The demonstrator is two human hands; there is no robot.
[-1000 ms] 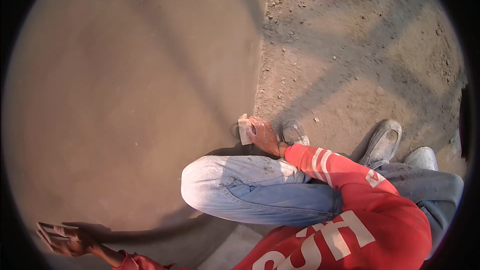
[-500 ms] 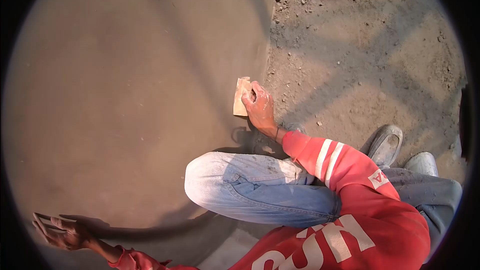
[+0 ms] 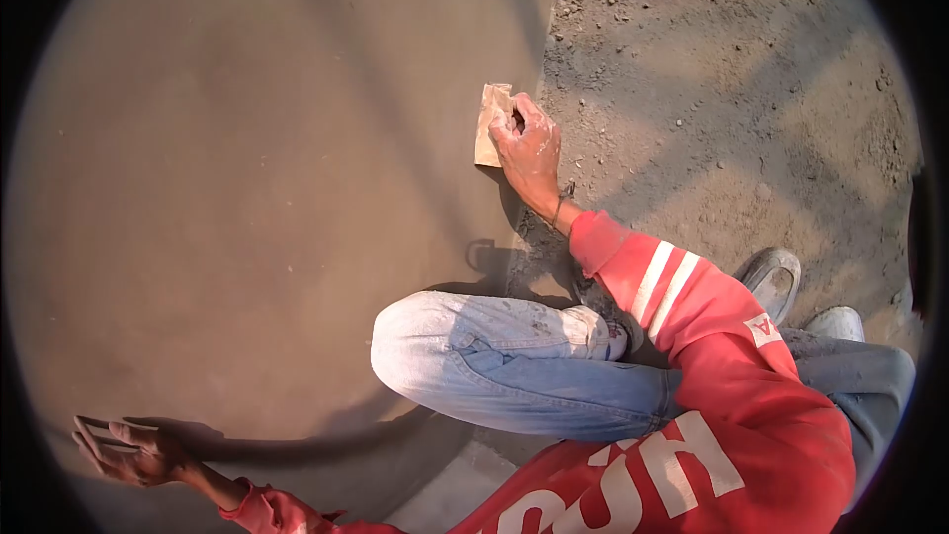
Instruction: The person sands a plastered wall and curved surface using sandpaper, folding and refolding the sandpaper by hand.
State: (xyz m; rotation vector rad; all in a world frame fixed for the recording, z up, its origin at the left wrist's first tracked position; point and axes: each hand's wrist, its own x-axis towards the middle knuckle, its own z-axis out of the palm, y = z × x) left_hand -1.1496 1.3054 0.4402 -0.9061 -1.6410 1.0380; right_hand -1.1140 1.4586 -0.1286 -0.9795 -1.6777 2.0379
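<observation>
My right hand (image 3: 530, 150) grips a flat, light tan rectangular piece (image 3: 490, 127) by its right side, fingers curled onto it. The piece lies against the smooth grey-brown surface (image 3: 247, 188), close to the border with the rough dirt. At the lower left, my left hand (image 3: 133, 453) has its fingers spread and holds nothing; it is beside the same surface, with its shadow next to it. Whether its fingertips touch the surface I cannot tell.
Rough dirt with small stones (image 3: 692, 119) stretches along the right. My bent knee in pale jeans (image 3: 524, 361) is in the middle. Behind the red sleeve are another person's shoe (image 3: 773, 282) and grey-trousered leg (image 3: 855, 371). A pale slab (image 3: 460, 485) shows at the bottom.
My right hand has moved up the frame along the border with the tan piece, and the red sleeve has stretched out after it. My left hand has barely shifted.
</observation>
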